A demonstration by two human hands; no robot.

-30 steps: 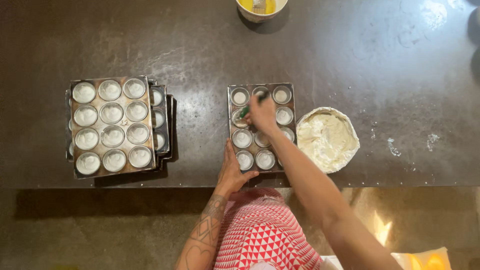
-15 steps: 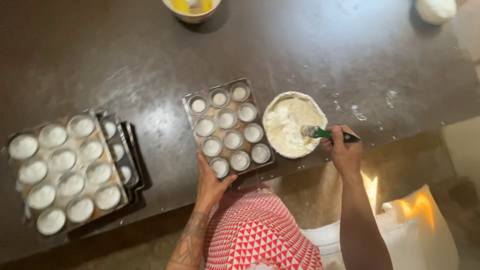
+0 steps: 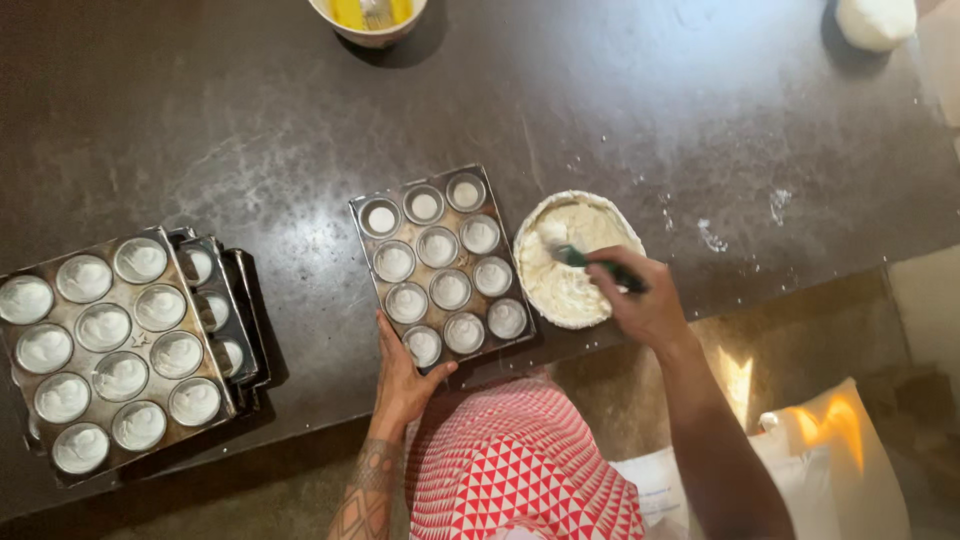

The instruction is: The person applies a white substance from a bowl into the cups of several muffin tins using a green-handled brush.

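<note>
Gripping brush (image 3: 600, 264) — right-hand fingers (image 3: 625, 270) curled

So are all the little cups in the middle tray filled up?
Yes, filled. Every cup in the middle tray shows white stuff inside, none bare. The left hand holds its near edge.

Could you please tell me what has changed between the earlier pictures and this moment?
The right hand carried the green-handled tool from over the small mould tray rightward to the batter bowl, where its tip now sits in the batter. Nothing was let go. The left hand still holds the tray's near edge, and the stacked trays on the left stay filled and untouched.
</note>
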